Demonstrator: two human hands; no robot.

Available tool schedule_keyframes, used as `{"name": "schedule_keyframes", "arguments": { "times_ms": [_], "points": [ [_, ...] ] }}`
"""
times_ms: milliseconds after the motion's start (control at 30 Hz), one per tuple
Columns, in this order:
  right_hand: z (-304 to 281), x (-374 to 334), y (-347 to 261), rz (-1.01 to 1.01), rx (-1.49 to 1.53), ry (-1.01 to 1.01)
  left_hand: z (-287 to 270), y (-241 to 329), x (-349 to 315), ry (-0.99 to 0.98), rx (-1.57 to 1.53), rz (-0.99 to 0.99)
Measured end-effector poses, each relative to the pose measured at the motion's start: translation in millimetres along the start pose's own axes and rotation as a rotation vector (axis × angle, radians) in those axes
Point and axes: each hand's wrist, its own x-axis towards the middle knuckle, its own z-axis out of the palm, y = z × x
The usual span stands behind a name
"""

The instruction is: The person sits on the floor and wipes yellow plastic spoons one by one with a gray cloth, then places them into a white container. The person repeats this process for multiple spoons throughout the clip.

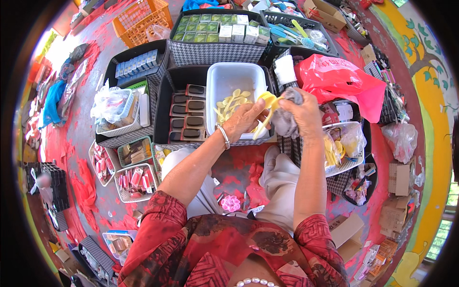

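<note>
Over the front right corner of a white plastic tub [213,76], my left hand [245,119] is closed around yellow plastic spoons [269,99]. A crumpled grey cloth [286,123] is gripped in my right hand [308,114], whose fingertips touch the spoons at their upper end. How many spoons I hold cannot be made out. Loose yellow spoons [233,103] lie in the tub. Left of it, dark-topped brushes or similar packaged items [195,105] stand in rows inside a black bin [165,103].
A patterned bin of green and white boxes [220,52] stands behind the tub. A red plastic bag [339,81] bulges at the right, above a white basket [346,166] with more yellow items. Small baskets of red-pink packages [136,182] sit at the left. My knees flank the bins.
</note>
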Motion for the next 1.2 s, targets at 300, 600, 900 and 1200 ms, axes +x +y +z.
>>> {"name": "schedule_keyframes", "arguments": {
  "times_ms": [300, 600, 900, 1200],
  "points": [
    [30.0, -5.5, -5.8, -0.273, -0.670, 0.361, 6.7, 3.4, -0.6, 0.072, 0.158, 0.004],
    [15.3, 3.6, 3.1, -0.182, -0.410, -0.062, -5.3, -8.8, 1.7, -0.078, 0.031, -0.008],
    [35.5, -6.4, 6.9, -0.653, -0.713, 0.229, -8.8, 11.0, -4.3, 0.036, 0.235, -0.118],
    [30.6, -10.5, -0.1, -0.435, -0.681, 0.226, -10.3, -11.0, 6.0, 0.157, 0.926, 0.307]
  ]
}}
